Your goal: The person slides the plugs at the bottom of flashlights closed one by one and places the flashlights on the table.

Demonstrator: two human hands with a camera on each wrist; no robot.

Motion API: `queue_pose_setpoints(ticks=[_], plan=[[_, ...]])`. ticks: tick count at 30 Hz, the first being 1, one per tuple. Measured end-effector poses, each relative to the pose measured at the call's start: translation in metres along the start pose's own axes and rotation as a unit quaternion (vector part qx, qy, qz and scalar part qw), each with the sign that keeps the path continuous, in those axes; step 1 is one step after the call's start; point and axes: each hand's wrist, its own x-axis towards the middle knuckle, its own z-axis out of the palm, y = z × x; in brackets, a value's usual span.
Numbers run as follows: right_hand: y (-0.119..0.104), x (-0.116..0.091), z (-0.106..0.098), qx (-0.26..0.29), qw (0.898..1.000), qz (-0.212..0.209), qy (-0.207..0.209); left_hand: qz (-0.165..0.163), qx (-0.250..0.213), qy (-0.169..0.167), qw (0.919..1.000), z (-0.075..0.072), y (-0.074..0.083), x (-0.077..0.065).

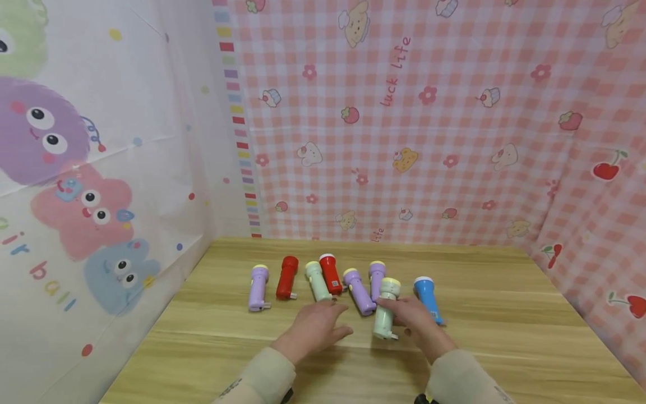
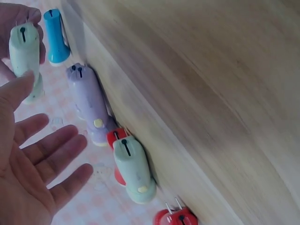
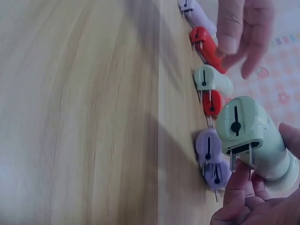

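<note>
My right hand [image 1: 416, 320] grips a pale green flashlight [image 1: 384, 320] between thumb and fingers, its cream-rimmed head pointing away from me. Two metal plug prongs stick out of its tail end, plain in the right wrist view. My left hand [image 1: 315, 328] is empty, fingers spread, in front of a second pale green flashlight [image 1: 317, 280] on the table. That one lies against a red flashlight [image 1: 330, 275] with a white rim. Left of the held flashlight are two purple flashlights, a nearer one [image 1: 359, 293] and a farther one [image 1: 376, 278].
A blue flashlight [image 1: 427, 297] lies right of my right hand. Farther left are another red flashlight [image 1: 287, 278] and another purple flashlight [image 1: 258, 287]. Behind the wooden table [image 1: 504, 336] hangs a pink checked cloth [image 1: 429, 129]; a white printed sheet [image 1: 166, 185] hangs at the left.
</note>
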Motion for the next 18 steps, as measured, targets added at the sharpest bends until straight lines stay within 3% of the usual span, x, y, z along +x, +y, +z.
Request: queue_pose_setpoints(ticks=[9, 18], plan=[[0.001, 0.0, 0.014, 0.045, 0.999, 0.005, 0.011, 0.044, 0.007, 0.04, 0.9982, 0.0, 0.012, 0.004], [-0.001, -0.002, 0.02, 0.045, 0.999, 0.021, 0.008, 0.078, 0.041, 0.09, 0.9921, 0.007, 0.022, 0.001]])
